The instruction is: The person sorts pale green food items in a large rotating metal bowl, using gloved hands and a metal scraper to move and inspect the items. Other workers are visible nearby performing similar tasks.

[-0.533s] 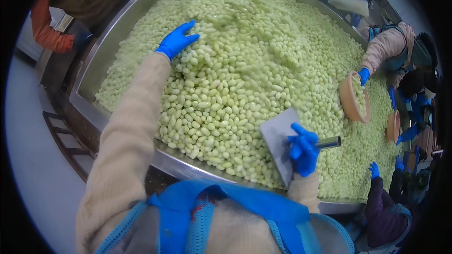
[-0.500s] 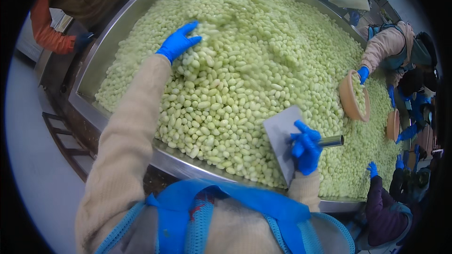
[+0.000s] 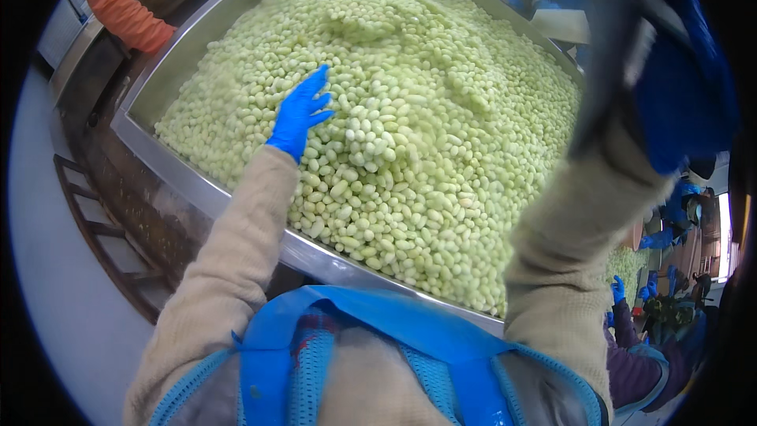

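Note:
A wide metal bin [image 3: 331, 267] holds a heap of pale green oval fruits [image 3: 441, 166] that look like grapes. My left hand [image 3: 298, 117], in a blue glove, lies palm down against the heap with fingers stretched and apart, gripping nothing. Raised close to the camera on the right, my blue-gloved right hand [image 3: 684, 99] is smeared by motion. Beside it is the dark grey blur of the flat metal scraper [image 3: 609, 47], upright and off the fruits. My right fingers are mostly hidden.
Someone's orange sleeve [image 3: 126, 12] is beyond the bin's left wall. At lower right, a person in a purple sleeve [image 3: 627, 323] reaches over more fruits. A pale flat board [image 3: 561, 25] shows past the far right rim. A ladder-like brown frame [image 3: 102, 229] stands at left.
My right hand has lifted the scraper from the near fruits up toward the camera, hiding the bin's right side. My left hand has come slightly nearer. The orange sleeve has shifted right.

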The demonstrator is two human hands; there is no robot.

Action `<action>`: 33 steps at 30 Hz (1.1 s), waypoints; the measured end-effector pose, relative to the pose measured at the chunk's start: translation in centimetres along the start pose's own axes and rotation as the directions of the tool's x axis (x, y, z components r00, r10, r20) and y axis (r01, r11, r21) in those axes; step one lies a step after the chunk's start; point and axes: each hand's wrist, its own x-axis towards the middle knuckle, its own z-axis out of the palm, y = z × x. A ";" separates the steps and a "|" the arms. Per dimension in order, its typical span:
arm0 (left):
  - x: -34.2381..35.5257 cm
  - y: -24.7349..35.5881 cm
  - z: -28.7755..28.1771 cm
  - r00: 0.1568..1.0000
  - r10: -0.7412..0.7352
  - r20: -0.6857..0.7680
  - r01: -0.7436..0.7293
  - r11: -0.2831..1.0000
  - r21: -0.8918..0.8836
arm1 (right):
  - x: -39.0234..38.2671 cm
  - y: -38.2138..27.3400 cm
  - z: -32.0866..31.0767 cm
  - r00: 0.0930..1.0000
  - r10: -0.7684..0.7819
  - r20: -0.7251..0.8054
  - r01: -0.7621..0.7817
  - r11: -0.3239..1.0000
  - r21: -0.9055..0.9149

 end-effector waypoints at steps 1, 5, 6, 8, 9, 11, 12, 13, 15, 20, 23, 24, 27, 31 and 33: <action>-1.0 -0.1 -1.4 0.996 0.047 -0.079 -0.051 0.998 -0.045 | 0.0 2.8 1.5 0.997 0.075 -0.021 -0.074 0.995 0.067; -4.8 0.4 -1.6 0.988 -0.011 -0.156 -0.006 0.995 -0.104 | -10.8 13.4 8.2 0.451 0.838 -0.307 -0.769 0.539 0.344; -5.4 0.2 -1.0 0.993 -0.009 -0.120 -0.002 0.996 -0.092 | -14.3 14.7 7.8 0.368 0.854 -0.368 -0.845 0.473 0.251; -7.1 -0.3 -0.9 0.996 -0.020 -0.086 0.017 0.999 -0.035 | -17.8 15.4 6.8 0.414 0.817 -0.401 -0.809 0.532 0.250; -7.4 -0.7 -1.2 0.997 -0.021 -0.078 0.019 1.000 -0.024 | -17.9 15.4 6.2 0.359 0.843 -0.401 -0.769 0.510 0.386; -7.0 -0.9 -1.1 0.999 -0.005 -0.038 0.005 1.000 -0.010 | -17.9 14.6 4.6 0.402 0.794 -0.456 -0.798 0.548 0.250; -7.3 -0.2 -0.5 0.999 -0.001 -0.046 0.002 1.000 0.024 | -17.8 13.5 4.0 0.343 0.821 -0.457 -0.818 0.500 0.283; -6.9 -0.1 -0.3 0.999 0.016 -0.046 -0.015 1.000 0.002 | -17.2 12.2 3.2 0.384 0.792 -0.474 -0.801 0.541 0.255; -6.5 -0.2 -0.9 0.998 0.025 -0.055 -0.026 0.999 -0.021 | -13.2 7.8 5.3 0.300 0.742 -0.600 -0.689 0.604 0.402; -5.7 0.3 -3.4 0.972 0.084 -0.221 -0.123 0.978 -0.167 | -3.0 2.2 2.3 0.961 0.111 -0.255 -0.174 0.955 -0.240; -4.4 0.0 -3.0 0.975 0.106 -0.196 -0.153 0.957 -0.246 | 1.9 1.1 0.2 0.972 -0.010 0.236 0.000 0.999 0.042; -4.6 -0.1 -3.7 0.970 0.112 -0.217 -0.164 0.957 -0.239 | 1.4 3.4 0.9 0.977 -0.016 0.212 -0.006 0.994 0.105; -5.3 0.2 -4.3 0.965 0.105 -0.242 -0.168 0.953 -0.253 | -3.3 10.0 4.0 0.940 0.288 0.184 -0.333 0.889 0.313; -4.6 0.3 -3.4 0.977 0.100 -0.188 -0.156 0.936 -0.316 | -15.8 16.6 7.7 0.259 0.902 -0.344 -0.930 0.329 0.164; -5.8 -0.5 -3.6 0.980 0.065 -0.190 -0.124 0.940 -0.318 | -16.8 17.0 8.1 0.251 0.925 -0.286 -0.888 0.337 0.313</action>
